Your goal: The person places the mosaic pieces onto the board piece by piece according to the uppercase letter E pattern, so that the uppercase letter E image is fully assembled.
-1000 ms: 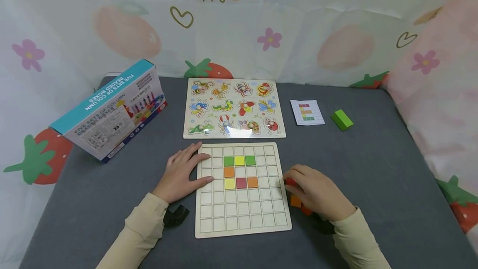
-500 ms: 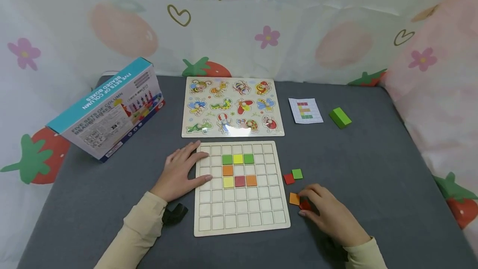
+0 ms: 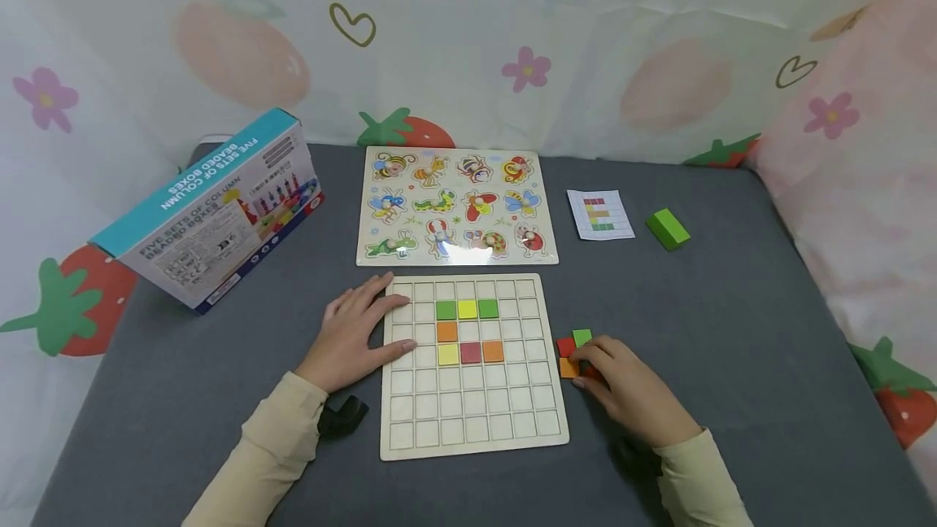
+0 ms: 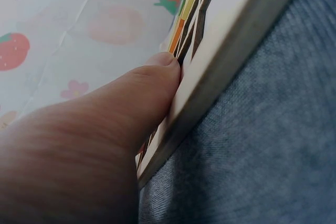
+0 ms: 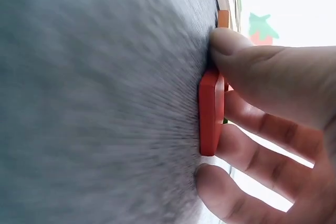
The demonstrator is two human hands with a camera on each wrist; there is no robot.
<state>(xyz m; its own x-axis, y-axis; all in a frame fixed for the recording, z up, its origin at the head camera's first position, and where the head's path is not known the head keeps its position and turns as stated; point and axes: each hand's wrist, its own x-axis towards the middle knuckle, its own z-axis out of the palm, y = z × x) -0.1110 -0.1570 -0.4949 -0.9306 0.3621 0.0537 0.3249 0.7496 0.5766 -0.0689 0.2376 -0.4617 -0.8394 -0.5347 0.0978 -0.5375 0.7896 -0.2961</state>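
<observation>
A wooden grid board lies before me. Green, yellow, orange and red square tiles sit in some of its cells. On its left edge rests my left hand, fingers spread and thumb lying on the board. My right hand is just right of the board, with thumb and forefinger at an orange tile. A red tile lies between thumb and fingers in the right wrist view, mostly hidden from above. Beyond the orange tile are another red tile and a green tile.
Behind the grid board lies an insect picture puzzle. A pattern card and a green block are at the back right. An upright toy box stands at the left. Printed cloth hangs behind the table.
My right hand came off the far red and green tiles, moved toward me, then slid the orange tile and the other red tile forward against them. The left hand stays put.
</observation>
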